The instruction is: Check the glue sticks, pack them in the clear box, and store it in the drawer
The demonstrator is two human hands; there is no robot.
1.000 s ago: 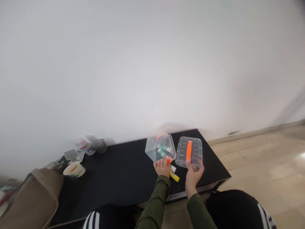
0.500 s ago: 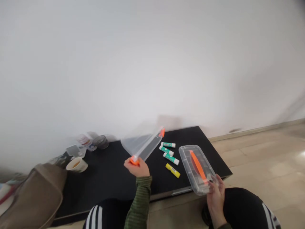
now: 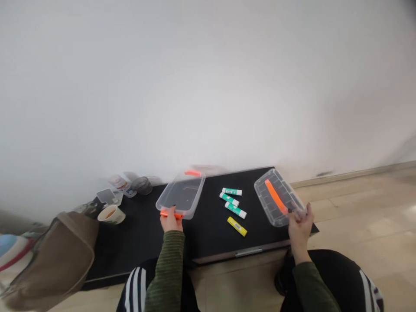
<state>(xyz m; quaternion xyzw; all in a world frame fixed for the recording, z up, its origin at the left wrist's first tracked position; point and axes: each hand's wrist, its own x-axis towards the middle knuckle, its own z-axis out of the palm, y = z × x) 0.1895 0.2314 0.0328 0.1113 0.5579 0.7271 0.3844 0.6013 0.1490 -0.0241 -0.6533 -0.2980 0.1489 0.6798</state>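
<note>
My left hand [image 3: 171,222] grips the near end of a clear plastic box [image 3: 182,193] by its orange latch; the box faces upward with its open top showing. My right hand [image 3: 299,229] pinches the near right corner of the clear lid [image 3: 260,190], which has an orange handle [image 3: 276,197] and is over the table's right end. Between the two lie several glue sticks: a green-and-white one [image 3: 232,191] at the back, a second [image 3: 229,199] and a third [image 3: 235,210] nearer, and a yellow one [image 3: 237,226] closest to me.
On the black table [image 3: 139,238], a paper cup [image 3: 112,214] of orange-brown liquid stands at left. Behind it are a dark glass [image 3: 142,185], a white bottle [image 3: 122,185] and a white case [image 3: 108,196]. A brown bag [image 3: 61,255] sits at the left end. A white wall rises behind.
My left hand has moved left and turned the tilted box level, open side up. My right hand has shifted the lid away from me and slightly right. The glue sticks lie as before.
</note>
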